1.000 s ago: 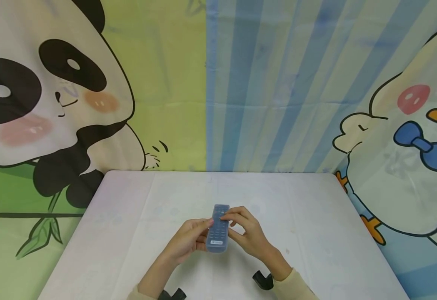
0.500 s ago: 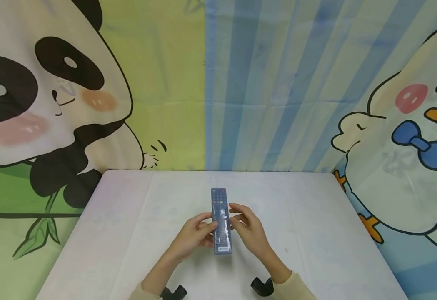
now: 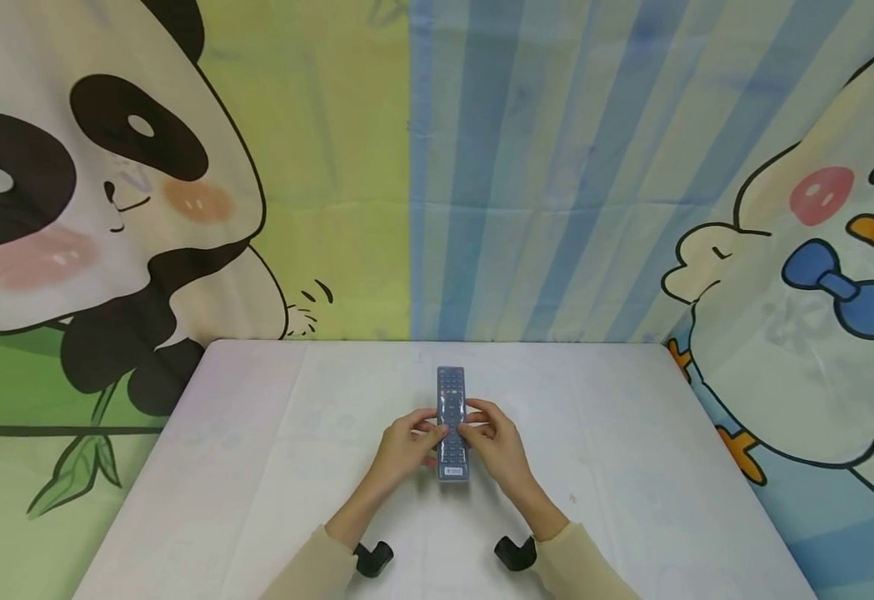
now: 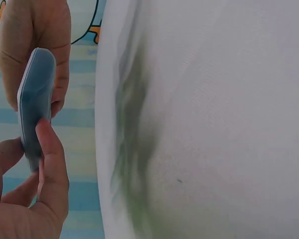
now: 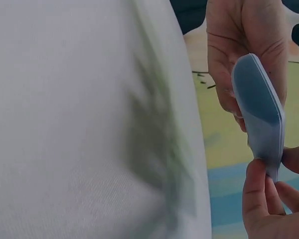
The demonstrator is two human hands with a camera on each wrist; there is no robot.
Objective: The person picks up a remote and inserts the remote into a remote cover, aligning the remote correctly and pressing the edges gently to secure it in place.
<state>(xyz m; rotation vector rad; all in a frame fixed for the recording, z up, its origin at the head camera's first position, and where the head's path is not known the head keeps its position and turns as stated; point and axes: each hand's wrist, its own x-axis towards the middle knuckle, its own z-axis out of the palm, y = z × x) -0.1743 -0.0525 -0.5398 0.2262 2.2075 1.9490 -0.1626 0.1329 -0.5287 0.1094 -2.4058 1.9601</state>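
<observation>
A slim remote control (image 3: 452, 408) with rows of small buttons, in a clear bluish cover, is held above the white table (image 3: 272, 500). My left hand (image 3: 405, 446) grips its left edge, thumb on the front and fingers behind. From the other side my right hand (image 3: 500, 446) pinches the right edge the same way. Both wrist views show the remote's smooth bluish back and rounded end; the left wrist view has the remote (image 4: 37, 89) between the two hands, as does the right wrist view for the remote (image 5: 259, 99). Its buttons are hidden there.
Behind the table hangs a printed cloth with a panda (image 3: 182, 208) on the left and a white duck (image 3: 766, 375) on the right. Black wrist mounts (image 3: 515, 553) stick out by both cuffs. The table's far edge lies beyond the remote.
The remote has shifted slightly right and away, and its button face has turned more upright and straight. My left hand moved right with it; my right hand went from fingers on its face to gripping its edge.
</observation>
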